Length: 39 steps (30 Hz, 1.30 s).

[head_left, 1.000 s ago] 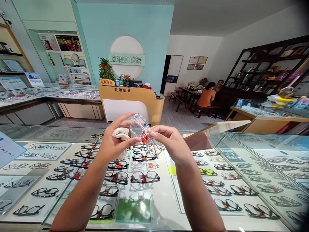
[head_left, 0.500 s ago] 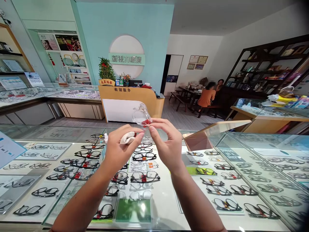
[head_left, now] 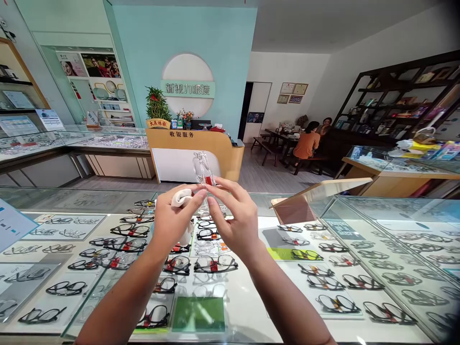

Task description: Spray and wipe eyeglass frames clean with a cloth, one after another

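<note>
A pair of clear-framed eyeglasses (head_left: 203,170) with a red tag is held up above the glass counter, turned nearly edge-on. My left hand (head_left: 172,215) is closed, thumb and index finger pinching the lower edge of the glasses. A white cloth (head_left: 181,197) is tucked in the same hand, part of it hanging below the fingers. My right hand (head_left: 235,215) has its fingertips on the lower right of the glasses, with its thumb a little apart. Its exact grip is partly hidden. Under the hands, rows of eyeglasses (head_left: 215,263) lie in the display case.
The glass display counter (head_left: 247,287) spans the front, with more eyeglasses (head_left: 338,304) on the right. A tilted wood-framed mirror (head_left: 323,189) stands on it. Beyond is a wooden cashier desk (head_left: 230,148). Two people sit at a dark table at the back right, one in orange (head_left: 306,145).
The glasses have turned from showing a round lens to nearly edge-on and shifted left. My right hand has moved left and its thumb has come away. More of the cloth hangs below my left hand.
</note>
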{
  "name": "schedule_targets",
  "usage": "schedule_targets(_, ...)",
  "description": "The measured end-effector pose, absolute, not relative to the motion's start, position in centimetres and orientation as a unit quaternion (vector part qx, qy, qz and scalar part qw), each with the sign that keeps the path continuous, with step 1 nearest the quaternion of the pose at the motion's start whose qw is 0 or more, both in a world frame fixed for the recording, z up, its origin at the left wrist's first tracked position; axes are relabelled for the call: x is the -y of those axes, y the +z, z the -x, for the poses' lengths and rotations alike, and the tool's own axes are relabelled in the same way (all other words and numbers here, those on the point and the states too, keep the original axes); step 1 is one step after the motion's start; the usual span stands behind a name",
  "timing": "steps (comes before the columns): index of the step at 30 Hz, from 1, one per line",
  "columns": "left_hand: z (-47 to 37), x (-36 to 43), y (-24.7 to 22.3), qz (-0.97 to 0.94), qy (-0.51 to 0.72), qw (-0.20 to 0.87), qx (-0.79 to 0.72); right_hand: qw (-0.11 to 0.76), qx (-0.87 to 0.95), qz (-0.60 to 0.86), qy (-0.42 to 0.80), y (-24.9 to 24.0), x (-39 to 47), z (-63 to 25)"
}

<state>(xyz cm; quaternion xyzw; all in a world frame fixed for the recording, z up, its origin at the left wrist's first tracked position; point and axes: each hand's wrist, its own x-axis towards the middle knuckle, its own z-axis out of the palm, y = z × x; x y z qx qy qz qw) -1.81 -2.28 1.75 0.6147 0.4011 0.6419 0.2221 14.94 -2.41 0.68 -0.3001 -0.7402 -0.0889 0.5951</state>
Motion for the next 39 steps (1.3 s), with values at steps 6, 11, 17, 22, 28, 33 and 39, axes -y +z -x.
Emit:
schedule_targets(6,2.6,1.9,1.8,-0.615,0.624,0.232,-0.423,0.589,0.745,0.303,-0.08,0.7,2.3,-14.8)
schedule_targets(11,2.8,1.8,1.8,-0.623,0.611,0.243,-0.424,0.578,0.746,0.315,-0.105,0.6,2.2,-14.9)
schedule_targets(17,2.8,1.4,1.5,-0.628,0.602,0.232,-0.437,0.532,0.764,0.351,-0.096,0.7,2.3,-15.2)
schedule_targets(22,2.9,0.6,1.8,-0.62,0.593,0.231,-0.458,0.471,0.795,0.377,-0.061,0.7,1.9,-15.3)
schedule_targets(28,3.9,-0.5,3.6,-0.684,0.502,0.21,-0.486,0.453,0.803,0.387,-0.013,1.0,1.8,-15.6)
schedule_targets(33,5.5,-3.6,4.9,-0.78,0.269,0.128,-0.551,0.537,0.749,0.387,0.03,1.9,2.8,-16.9)
schedule_targets(39,6.4,-9.3,2.1,-0.779,0.017,0.046,-0.625,0.541,0.754,0.367,0.054,2.9,3.8,-18.4)
